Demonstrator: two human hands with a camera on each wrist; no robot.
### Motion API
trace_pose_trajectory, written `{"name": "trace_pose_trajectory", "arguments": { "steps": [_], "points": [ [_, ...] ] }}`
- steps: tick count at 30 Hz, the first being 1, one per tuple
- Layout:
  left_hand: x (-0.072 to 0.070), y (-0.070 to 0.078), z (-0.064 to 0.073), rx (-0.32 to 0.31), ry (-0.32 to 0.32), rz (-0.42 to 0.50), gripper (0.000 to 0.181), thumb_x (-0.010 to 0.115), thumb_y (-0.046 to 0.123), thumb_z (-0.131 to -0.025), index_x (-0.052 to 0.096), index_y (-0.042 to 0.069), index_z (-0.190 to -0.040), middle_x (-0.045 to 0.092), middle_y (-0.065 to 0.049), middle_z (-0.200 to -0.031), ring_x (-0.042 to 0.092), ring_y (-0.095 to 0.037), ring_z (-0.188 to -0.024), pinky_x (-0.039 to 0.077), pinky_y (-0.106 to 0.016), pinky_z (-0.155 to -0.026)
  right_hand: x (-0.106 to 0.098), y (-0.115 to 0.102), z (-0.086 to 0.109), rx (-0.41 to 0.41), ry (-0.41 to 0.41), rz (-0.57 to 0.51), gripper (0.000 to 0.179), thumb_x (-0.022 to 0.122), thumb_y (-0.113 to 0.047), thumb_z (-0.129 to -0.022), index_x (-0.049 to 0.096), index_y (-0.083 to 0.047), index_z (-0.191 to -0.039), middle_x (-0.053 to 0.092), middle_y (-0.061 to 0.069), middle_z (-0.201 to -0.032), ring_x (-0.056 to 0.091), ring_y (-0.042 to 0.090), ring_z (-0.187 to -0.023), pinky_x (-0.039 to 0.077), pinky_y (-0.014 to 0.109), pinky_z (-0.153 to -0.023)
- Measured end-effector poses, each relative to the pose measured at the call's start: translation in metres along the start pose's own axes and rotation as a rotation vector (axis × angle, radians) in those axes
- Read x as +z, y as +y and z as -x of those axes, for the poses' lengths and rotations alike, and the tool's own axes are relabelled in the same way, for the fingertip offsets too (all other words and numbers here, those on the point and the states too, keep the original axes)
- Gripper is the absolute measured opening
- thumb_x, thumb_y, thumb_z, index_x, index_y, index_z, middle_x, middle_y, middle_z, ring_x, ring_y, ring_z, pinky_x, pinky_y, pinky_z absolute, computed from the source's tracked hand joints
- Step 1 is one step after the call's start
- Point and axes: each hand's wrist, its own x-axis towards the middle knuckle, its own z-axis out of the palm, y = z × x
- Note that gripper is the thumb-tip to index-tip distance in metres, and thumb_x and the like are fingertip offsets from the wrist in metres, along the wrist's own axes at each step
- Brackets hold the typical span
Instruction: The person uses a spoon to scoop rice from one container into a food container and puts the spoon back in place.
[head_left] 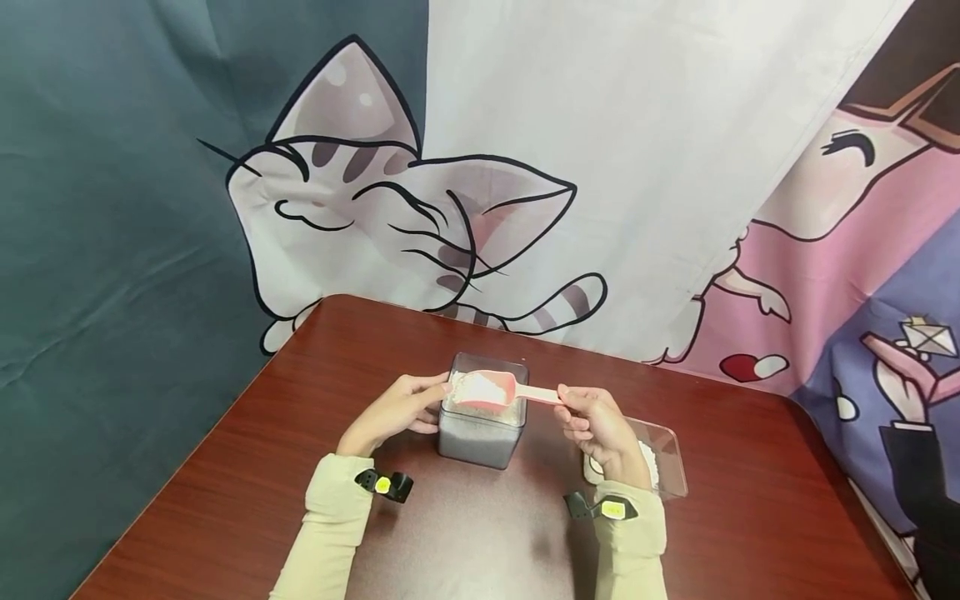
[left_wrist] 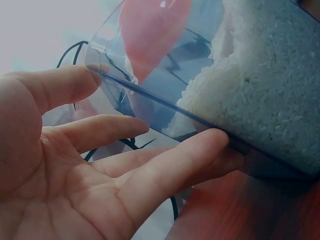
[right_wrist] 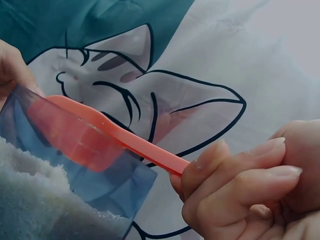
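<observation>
A clear square plastic container (head_left: pixel 480 442) partly filled with white rice (left_wrist: pixel 270 90) stands on the table. At its left side is my left hand (head_left: pixel 408 404), thumb by the rim and fairly straight fingers (left_wrist: pixel 175 165) touching the outer wall. My right hand (head_left: pixel 600 429) pinches the handle of a pink scoop (head_left: pixel 540 394) between thumb and fingers. The scoop's bowl (right_wrist: pixel 80 135) is over the container's opening, near the far wall, and carries a heap of rice (head_left: pixel 480 388).
A shallow clear tray (head_left: pixel 671 458) with some white grains lies at the right, partly hidden by my right hand and sleeve. The table is reddish-brown wood (head_left: pixel 285 400). Behind it hangs a cloth (head_left: pixel 637 167) printed with a cartoon cat.
</observation>
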Motion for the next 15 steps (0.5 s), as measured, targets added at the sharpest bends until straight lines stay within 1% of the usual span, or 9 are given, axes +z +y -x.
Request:
{"name": "trace_pose_trajectory", "arguments": {
  "steps": [1,3,4,6,8,10,13,15],
  "points": [
    [0.000,0.000,0.000,-0.002,0.002,-0.001,0.053,0.052,0.031,-0.094,0.040,0.004,-0.138,0.062,-0.020,-0.110,0.066,-0.025,-0.084,0.055,-0.039,-0.071,-0.006,0.012,-0.004,-0.041,0.037,-0.032,0.029,0.033,-0.003,-0.098,0.058,-0.001,-0.083,0.047,-0.001,-0.061,0.028,0.003,-0.046,0.019,0.011,-0.039],
    [0.000,0.001,-0.001,0.002,0.002,-0.008,0.053,0.052,0.031,-0.094,0.040,0.005,-0.138,0.062,-0.020,-0.111,0.066,-0.025,-0.084,0.055,-0.039,-0.071,-0.012,0.026,-0.008,-0.119,0.117,-0.081,0.029,0.035,-0.002,-0.097,0.056,0.000,-0.078,0.042,-0.001,-0.056,0.019,0.004,-0.043,0.008,0.013,-0.037],
    [0.000,0.001,-0.001,0.004,0.004,-0.012,0.053,0.052,0.031,-0.094,0.041,0.005,-0.138,0.062,-0.020,-0.111,0.066,-0.025,-0.084,0.055,-0.039,-0.071,-0.014,0.028,-0.008,-0.142,0.122,-0.097,0.030,0.034,-0.001,-0.097,0.056,0.000,-0.077,0.043,-0.001,-0.055,0.020,0.003,-0.042,0.007,0.013,-0.037],
    [0.000,0.002,-0.001,0.004,0.008,-0.017,0.053,0.052,0.032,-0.094,0.041,0.005,-0.137,0.061,-0.020,-0.111,0.066,-0.025,-0.084,0.055,-0.039,-0.071,-0.019,0.025,-0.005,-0.127,0.109,-0.091,0.030,0.034,-0.003,-0.098,0.057,-0.002,-0.078,0.046,-0.002,-0.057,0.023,0.002,-0.042,0.011,0.011,-0.037],
    [-0.001,0.001,-0.001,0.005,0.004,-0.019,0.054,0.052,0.032,-0.094,0.040,0.003,-0.138,0.061,-0.020,-0.113,0.066,-0.025,-0.084,0.055,-0.039,-0.072,-0.016,0.017,-0.001,-0.080,0.150,-0.057,0.028,0.038,-0.005,-0.098,0.057,-0.003,-0.077,0.047,-0.001,-0.057,0.026,0.002,-0.042,0.016,0.011,-0.038],
    [-0.001,0.001,0.000,0.003,0.000,-0.015,0.055,0.052,0.032,-0.094,0.039,0.002,-0.138,0.060,-0.021,-0.114,0.066,-0.026,-0.085,0.055,-0.039,-0.073,-0.016,0.012,0.003,-0.066,0.168,-0.028,0.029,0.037,-0.003,-0.098,0.057,-0.003,-0.077,0.048,0.000,-0.057,0.029,0.002,-0.042,0.020,0.011,-0.037],
    [-0.002,-0.001,0.000,0.001,-0.009,-0.008,0.056,0.051,0.032,-0.094,0.038,0.002,-0.139,0.058,-0.022,-0.116,0.065,-0.026,-0.086,0.055,-0.039,-0.074,-0.016,0.006,0.008,-0.060,0.220,-0.008,0.029,0.038,-0.003,-0.098,0.059,-0.003,-0.077,0.050,0.000,-0.057,0.029,0.001,-0.041,0.021,0.011,-0.037],
    [-0.002,-0.001,0.000,0.002,-0.012,-0.004,0.056,0.051,0.032,-0.094,0.038,0.001,-0.139,0.058,-0.023,-0.117,0.065,-0.026,-0.086,0.055,-0.039,-0.074,-0.018,0.005,0.011,-0.070,0.241,-0.001,0.029,0.038,-0.002,-0.097,0.059,-0.003,-0.078,0.050,0.000,-0.057,0.029,0.001,-0.040,0.021,0.011,-0.036]
  ]
}}
